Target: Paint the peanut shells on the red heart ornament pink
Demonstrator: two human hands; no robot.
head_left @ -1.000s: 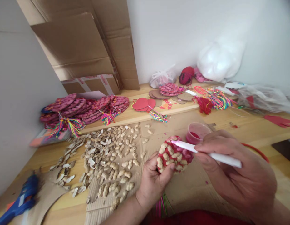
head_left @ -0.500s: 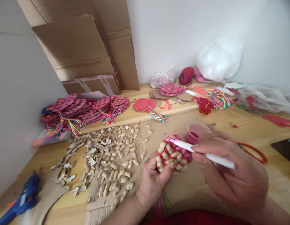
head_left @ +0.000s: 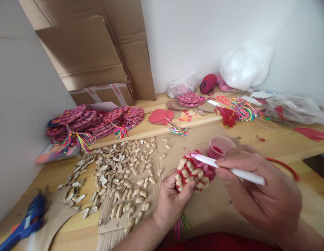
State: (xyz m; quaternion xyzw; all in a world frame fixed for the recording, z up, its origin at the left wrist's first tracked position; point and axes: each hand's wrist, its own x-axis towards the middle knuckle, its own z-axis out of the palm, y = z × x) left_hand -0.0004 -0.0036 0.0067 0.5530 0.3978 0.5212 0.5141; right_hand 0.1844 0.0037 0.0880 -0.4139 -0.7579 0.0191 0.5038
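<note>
I take the peanut-shell disc [head_left: 194, 171] as my mark, held above the surface [head_left: 287, 146]. The paint cup [head_left: 220, 147] stands just behind it to the right. The loose peanut shells [head_left: 120, 174] spread to its left, the glue gun [head_left: 23, 225] far beyond them at the near left edge. The finished discs [head_left: 93, 120] lie behind and left; the tassel threads [head_left: 240, 111] lie behind and right.

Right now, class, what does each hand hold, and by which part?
The left hand holds the peanut-covered red disc by its lower left edge. The right hand grips the white brush along its handle's back half.
</note>
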